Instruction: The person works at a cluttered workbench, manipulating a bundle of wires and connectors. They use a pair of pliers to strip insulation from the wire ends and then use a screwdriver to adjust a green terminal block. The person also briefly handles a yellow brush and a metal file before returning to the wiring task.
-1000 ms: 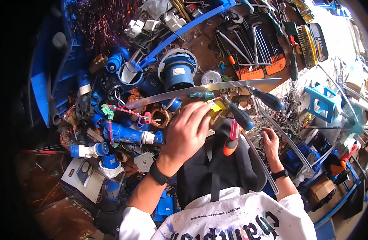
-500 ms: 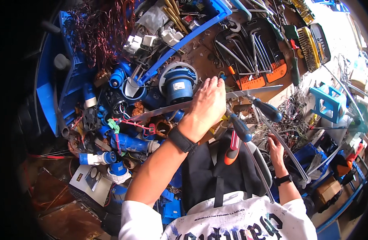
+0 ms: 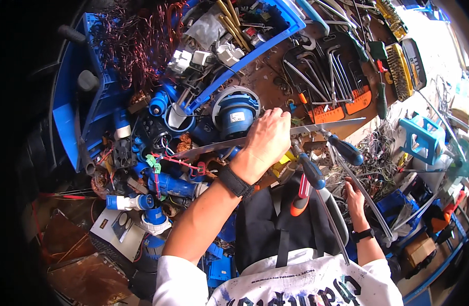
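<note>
My left hand [image 3: 267,136] is closed around a long, thin, flat metal strip [image 3: 328,125] above the cluttered bench. The strip crosses in front of a blue round industrial socket [image 3: 237,117], with an end out on each side of my fist. Low at the right, my right hand [image 3: 354,199] hangs beside my lap, its fingers loosely apart and nothing visible in them. Between the hands stick up two blue-handled screwdrivers [image 3: 312,173] and a screwdriver with a red and orange handle [image 3: 299,201].
Blue plugs [image 3: 168,184] and wires crowd the left. A blue bin [image 3: 244,56] with copper wire [image 3: 132,46] stands behind. Hex keys in an orange holder [image 3: 359,99] lie at the back right, near wire brushes [image 3: 397,69] and a light-blue stand [image 3: 422,133].
The whole view has shifted slightly, so the bench sits a little lower and farther right. My left hand still grips the strip, and my right hand stays by my lap.
</note>
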Demonstrator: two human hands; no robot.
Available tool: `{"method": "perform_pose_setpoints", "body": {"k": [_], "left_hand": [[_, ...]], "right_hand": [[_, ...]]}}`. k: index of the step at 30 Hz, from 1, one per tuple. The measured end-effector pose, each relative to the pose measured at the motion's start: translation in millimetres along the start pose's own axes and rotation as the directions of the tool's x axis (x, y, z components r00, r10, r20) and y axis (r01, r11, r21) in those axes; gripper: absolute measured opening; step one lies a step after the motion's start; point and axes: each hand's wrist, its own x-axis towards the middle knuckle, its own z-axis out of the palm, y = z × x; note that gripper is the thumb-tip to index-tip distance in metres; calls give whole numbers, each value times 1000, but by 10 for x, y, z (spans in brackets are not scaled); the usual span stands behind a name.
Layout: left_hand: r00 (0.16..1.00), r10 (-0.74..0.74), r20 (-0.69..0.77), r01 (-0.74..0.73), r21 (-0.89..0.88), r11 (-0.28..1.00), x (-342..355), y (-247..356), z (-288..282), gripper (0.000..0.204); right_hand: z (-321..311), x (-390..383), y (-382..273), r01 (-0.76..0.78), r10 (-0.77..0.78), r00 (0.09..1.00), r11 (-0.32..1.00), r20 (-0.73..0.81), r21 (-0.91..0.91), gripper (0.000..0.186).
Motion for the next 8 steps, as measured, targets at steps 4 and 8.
{"method": "perform_pose_setpoints", "body": {"k": [4,8], "left_hand": [[999,-24,33,21,72,997,7,84,-34,35],[985,99,-144,-58,267,962,49,56,-49,37]], "right_hand": [[-2,-2,-2,-17,17,1000,1000,12,-22,20],[-10,-2,6,-25,27,999,997,19,-79,20]]}}
